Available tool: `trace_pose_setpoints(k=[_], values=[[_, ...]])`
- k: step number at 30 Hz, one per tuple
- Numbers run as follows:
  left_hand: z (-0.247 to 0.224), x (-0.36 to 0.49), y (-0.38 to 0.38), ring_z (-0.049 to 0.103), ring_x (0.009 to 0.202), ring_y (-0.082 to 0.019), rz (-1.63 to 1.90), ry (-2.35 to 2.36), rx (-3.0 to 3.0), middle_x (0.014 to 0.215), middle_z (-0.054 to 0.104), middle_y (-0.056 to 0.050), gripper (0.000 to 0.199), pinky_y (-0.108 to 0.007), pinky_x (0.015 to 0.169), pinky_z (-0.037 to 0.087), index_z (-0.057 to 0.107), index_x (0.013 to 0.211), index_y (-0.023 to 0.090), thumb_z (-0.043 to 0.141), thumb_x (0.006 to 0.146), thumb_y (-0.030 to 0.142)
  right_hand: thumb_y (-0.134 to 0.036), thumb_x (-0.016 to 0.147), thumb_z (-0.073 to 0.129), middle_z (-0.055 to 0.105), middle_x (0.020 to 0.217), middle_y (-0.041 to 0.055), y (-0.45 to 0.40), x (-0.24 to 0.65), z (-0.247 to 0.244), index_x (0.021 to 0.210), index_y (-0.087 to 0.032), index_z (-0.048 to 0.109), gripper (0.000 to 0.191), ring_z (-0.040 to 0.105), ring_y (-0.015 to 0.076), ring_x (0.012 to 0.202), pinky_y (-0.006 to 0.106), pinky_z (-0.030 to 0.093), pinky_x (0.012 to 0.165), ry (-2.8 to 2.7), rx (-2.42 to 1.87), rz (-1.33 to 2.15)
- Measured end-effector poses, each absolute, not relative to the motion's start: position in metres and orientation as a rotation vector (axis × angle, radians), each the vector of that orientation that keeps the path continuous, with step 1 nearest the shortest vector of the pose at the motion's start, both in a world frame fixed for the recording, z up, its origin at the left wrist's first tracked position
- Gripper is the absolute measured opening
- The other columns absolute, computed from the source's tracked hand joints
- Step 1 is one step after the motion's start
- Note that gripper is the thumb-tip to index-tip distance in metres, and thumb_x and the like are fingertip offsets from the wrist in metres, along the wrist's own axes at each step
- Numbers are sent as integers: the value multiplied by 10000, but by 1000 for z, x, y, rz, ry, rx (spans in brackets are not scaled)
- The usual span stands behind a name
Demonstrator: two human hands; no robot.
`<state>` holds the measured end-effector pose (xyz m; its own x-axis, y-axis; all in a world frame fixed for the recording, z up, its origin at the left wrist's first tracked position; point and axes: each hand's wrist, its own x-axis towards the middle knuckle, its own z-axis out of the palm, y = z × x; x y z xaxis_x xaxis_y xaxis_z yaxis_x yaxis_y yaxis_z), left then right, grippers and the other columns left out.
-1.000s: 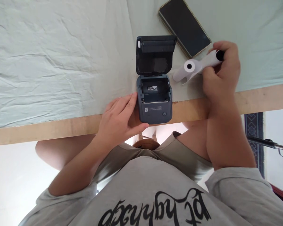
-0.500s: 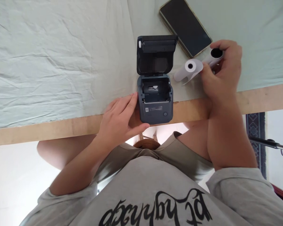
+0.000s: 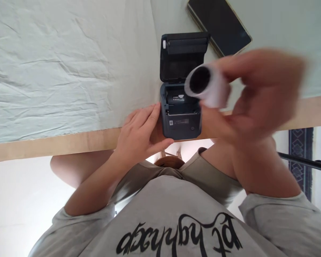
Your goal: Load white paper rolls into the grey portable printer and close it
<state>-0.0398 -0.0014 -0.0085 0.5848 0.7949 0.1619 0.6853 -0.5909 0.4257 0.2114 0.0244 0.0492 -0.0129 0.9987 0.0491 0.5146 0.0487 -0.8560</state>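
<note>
A dark blue label printer (image 3: 176, 130) sits at the table edge with its lid (image 3: 182, 67) swung back, its paper bay bare inside. My left hand (image 3: 136, 132) lies open against the printer's left side, fingertips touching the casing and thumb near its front corner. My right hand (image 3: 259, 91), blurred, holds a white paper roll (image 3: 216, 89) with a wide dark hole in its end. The roll is over the right side of the bay and hides part of it. The second, smaller-cored roll is hidden behind my right hand.
A dark phone (image 3: 226, 26) lies beyond the printer to the right. Pale green cloth (image 3: 69, 71) covers the table up to a bare wooden edge strip (image 3: 56, 146). A black metal rod (image 3: 302, 160) crosses above a patterned mat at the lower right.
My right hand has lifted the wide-holed paper roll and carried it left, over the printer. My left hand stays beside the printer. The view has shifted slightly.
</note>
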Motion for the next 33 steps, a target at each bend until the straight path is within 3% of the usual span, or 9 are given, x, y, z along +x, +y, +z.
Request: trace_pose_setpoints(k=[6, 10, 14, 17, 22, 27, 29, 31, 33], values=[[-8, -41, -3, 624, 1332, -356, 490, 1200, 2496, 1494, 613, -205, 834, -484, 1138, 483, 340, 1638, 135, 495, 1018, 671, -169, 863, 579, 758, 1203, 24, 27, 193, 42, 1137, -293, 607, 301, 732, 232, 1071, 390, 568, 862, -2116, -1615, 197], [-8, -41, -4, 626, 1344, -344, 519, 1186, 2514, 1502, 615, -196, 838, -476, 1154, 479, 294, 1659, 157, 537, 1014, 634, -138, 862, 585, 793, 1124, 12, 33, 197, 36, 1052, -286, 628, 245, 747, 239, 994, 421, 552, 871, -2248, -1576, 145], [-7, -40, -3, 645, 1327, -314, 558, 1183, 2558, 1465, 643, -190, 793, -435, 1144, 490, 329, 1635, 148, 534, 1027, 614, -175, 953, 565, 797, 1137, 2, 33, 197, 33, 913, -271, 657, 139, 743, 209, 1056, 410, 544, 933, -2266, -1516, 173], [-6, -39, -3, 652, 1320, -307, 569, 1193, 2564, 1456, 649, -186, 791, -424, 1144, 488, 334, 1628, 148, 525, 1030, 629, -197, 980, 571, 795, 1097, -7, 31, 198, 34, 852, -260, 664, 170, 735, 183, 1028, 378, 539, 881, -2220, -1365, 104], [-7, -38, -3, 655, 1307, -299, 633, 1179, 2535, 1445, 657, -168, 798, -424, 1130, 498, 301, 1645, 184, 551, 1024, 619, -217, 953, 595, 711, 858, -7, 22, 205, 41, 785, -273, 693, 203, 632, 159, 832, 347, 481, 770, -2292, -1222, 124], [-8, -40, -3, 627, 1316, -332, 513, 1138, 2581, 1471, 600, -141, 625, -499, 1107, 507, 491, 1557, 380, 613, 984, 598, -318, 951, 623, 521, 635, -11, 13, 210, 50, 659, -242, 655, 304, 437, 119, 626, 321, 318, 601, -2388, -1122, 306], [-8, -40, -3, 621, 1314, -337, 471, 1146, 2599, 1482, 573, -147, 582, -514, 1098, 510, 534, 1525, 406, 630, 979, 581, -320, 936, 654, 500, 602, -39, 13, 209, 53, 742, -254, 683, 207, 420, 92, 576, 296, 319, 575, -2245, -1171, 439], [-8, -40, -3, 617, 1314, -343, 497, 1135, 2615, 1475, 564, -162, 559, -522, 1094, 511, 553, 1514, 393, 633, 984, 550, -272, 942, 635, 641, 774, -66, 16, 207, 55, 1015, -297, 721, 116, 431, 52, 546, 273, 342, 568, -2011, -1323, 579], [-8, -40, -3, 605, 1330, -353, 494, 1119, 2621, 1483, 556, -169, 537, -536, 1099, 506, 563, 1506, 388, 631, 991, 523, -235, 950, 587, 701, 1265, -61, 22, 205, 54, 1321, -322, 613, 383, 470, 7, 536, 265, 368, 547, -1781, -1462, 730]])
